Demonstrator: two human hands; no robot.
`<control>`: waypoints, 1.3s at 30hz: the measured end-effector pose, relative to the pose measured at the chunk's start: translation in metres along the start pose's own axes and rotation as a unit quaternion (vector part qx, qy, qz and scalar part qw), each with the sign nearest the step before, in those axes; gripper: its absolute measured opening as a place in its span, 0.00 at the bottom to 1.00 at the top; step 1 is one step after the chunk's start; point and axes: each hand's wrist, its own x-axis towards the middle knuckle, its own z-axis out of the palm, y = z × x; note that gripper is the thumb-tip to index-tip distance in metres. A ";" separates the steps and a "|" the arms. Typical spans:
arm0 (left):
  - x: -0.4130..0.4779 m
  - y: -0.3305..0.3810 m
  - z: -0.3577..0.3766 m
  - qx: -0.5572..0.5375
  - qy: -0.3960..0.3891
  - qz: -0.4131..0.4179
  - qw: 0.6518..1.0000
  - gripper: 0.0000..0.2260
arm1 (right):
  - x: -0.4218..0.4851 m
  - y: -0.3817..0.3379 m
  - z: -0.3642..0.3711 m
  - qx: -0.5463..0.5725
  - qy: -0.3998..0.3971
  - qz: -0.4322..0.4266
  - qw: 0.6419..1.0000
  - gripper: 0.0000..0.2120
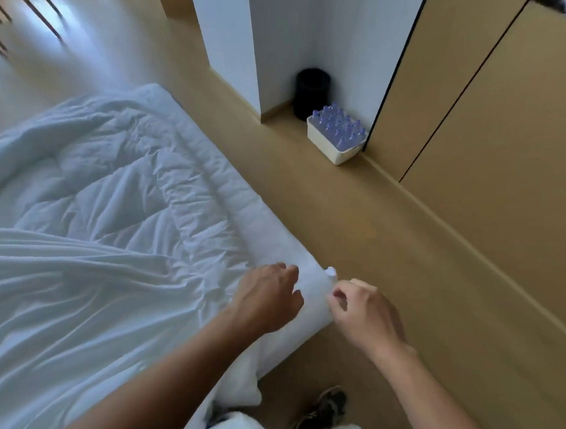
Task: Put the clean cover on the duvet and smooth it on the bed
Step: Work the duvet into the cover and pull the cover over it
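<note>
Reaching toward the near corner of the bed [299, 339], we keep our hands close but apart: the left hand [270, 298] lies knuckles-up, fingers bent onto the white fabric, its grip hidden from us, while the right hand [360, 305] pinches the duvet [107, 178] at its corner. The quilted duvet sprawls creased across the bed, with the smooth cover [64, 294] draped over its near left part. A black bin [312, 93] and a crate of bottles [336, 138] stand well apart by the wall.

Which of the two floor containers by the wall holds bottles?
The white crate, packed with blue-capped bottles; the round black bin behind it, in the corner, shows none.
</note>
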 end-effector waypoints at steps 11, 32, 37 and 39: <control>-0.002 0.166 -0.122 -0.048 0.132 0.090 0.986 0.14 | -0.103 0.122 -0.188 0.000 0.225 0.030 0.974 0.05; 0.198 0.231 -0.198 -0.092 0.214 0.022 0.972 0.13 | 0.119 0.254 -0.353 -0.018 0.318 -0.066 0.946 0.14; 0.241 0.237 -0.212 -0.075 0.197 -0.030 0.977 0.09 | 0.194 0.263 -0.393 -0.031 0.236 -0.126 0.963 0.06; 0.253 0.239 -0.216 -0.061 0.202 -0.054 0.976 0.08 | 0.226 0.269 -0.405 -0.038 0.201 -0.161 0.966 0.03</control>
